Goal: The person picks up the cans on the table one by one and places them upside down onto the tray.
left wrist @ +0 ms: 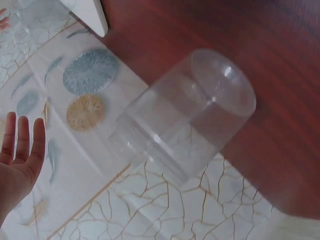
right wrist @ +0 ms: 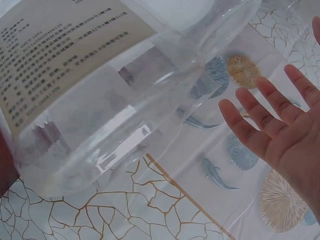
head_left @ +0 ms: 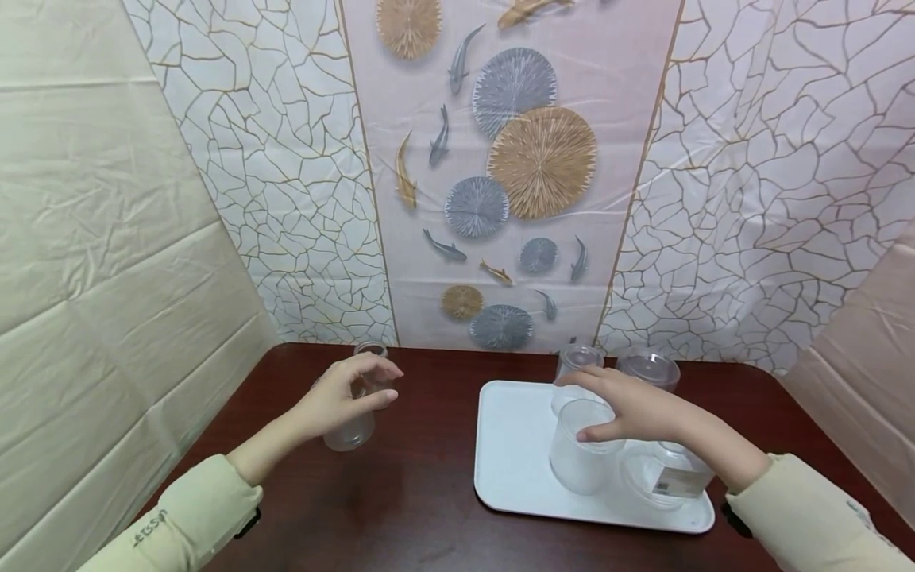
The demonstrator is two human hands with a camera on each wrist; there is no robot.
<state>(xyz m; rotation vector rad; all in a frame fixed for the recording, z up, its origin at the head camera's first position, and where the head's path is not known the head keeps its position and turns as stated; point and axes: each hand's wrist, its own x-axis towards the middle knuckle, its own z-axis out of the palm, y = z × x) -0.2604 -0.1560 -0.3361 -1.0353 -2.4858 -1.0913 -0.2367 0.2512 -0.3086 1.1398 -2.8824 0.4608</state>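
On the left my left hand (head_left: 341,399) hovers with fingers and thumb apart, just in front of a clear container (head_left: 350,435). A clear rim (head_left: 371,348) shows above that hand; whether it belongs to the same container I cannot tell. In the left wrist view a clear jar (left wrist: 200,112) stands on the table, apart from the fingers. My right hand (head_left: 629,405) reaches over several clear containers, thumb spread, gripping nothing visible. Nearest it is a clear, open-topped container (head_left: 577,469) on the white tray (head_left: 511,445). Close by sits a clear container with a printed label (head_left: 682,481).
Another clear container (head_left: 577,355) stands behind the right hand, and a wider one (head_left: 646,367) is at the tray's back right. The dark red-brown table (head_left: 400,492) ends against a patterned cloth backdrop (head_left: 500,262). Cloth walls rise on both sides.
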